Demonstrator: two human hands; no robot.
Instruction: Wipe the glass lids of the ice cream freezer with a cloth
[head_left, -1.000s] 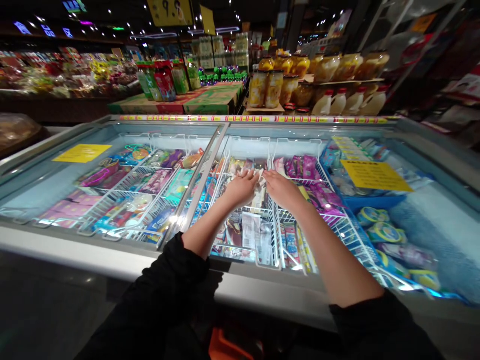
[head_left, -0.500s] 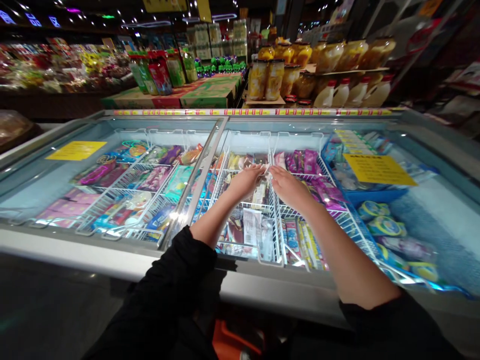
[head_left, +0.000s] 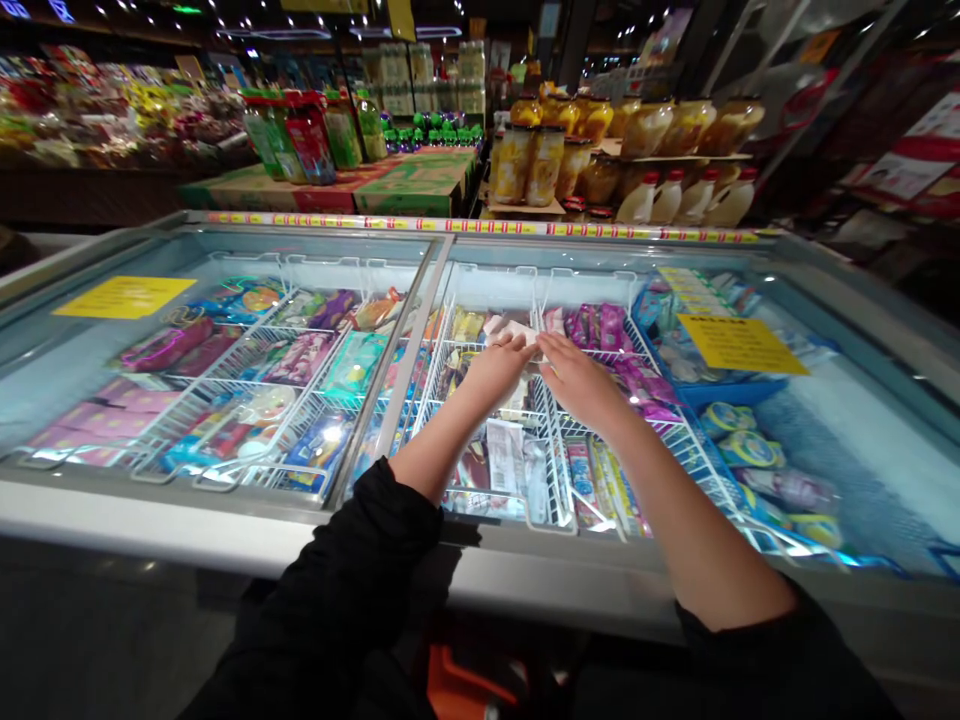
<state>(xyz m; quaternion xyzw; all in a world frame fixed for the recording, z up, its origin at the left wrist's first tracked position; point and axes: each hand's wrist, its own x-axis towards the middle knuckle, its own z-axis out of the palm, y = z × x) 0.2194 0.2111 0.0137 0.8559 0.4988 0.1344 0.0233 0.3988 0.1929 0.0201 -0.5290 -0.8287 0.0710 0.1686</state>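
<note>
Pale sheet lay just beyond left hand, toward freezer's far edge, long axis left-right; right hand farther. Couldn't tell if fingers gripped.

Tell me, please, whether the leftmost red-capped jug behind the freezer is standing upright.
Upright: the jug shows its red cap at the top, its wide body below.

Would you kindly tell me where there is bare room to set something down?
The front freezer rim looks bare left of the left sleeve, and again between that sleeve and the right arm, where a hand might pass. The baskets are crowded with packets, and the left hand and right hand sit close together by a white wrapper.
</note>
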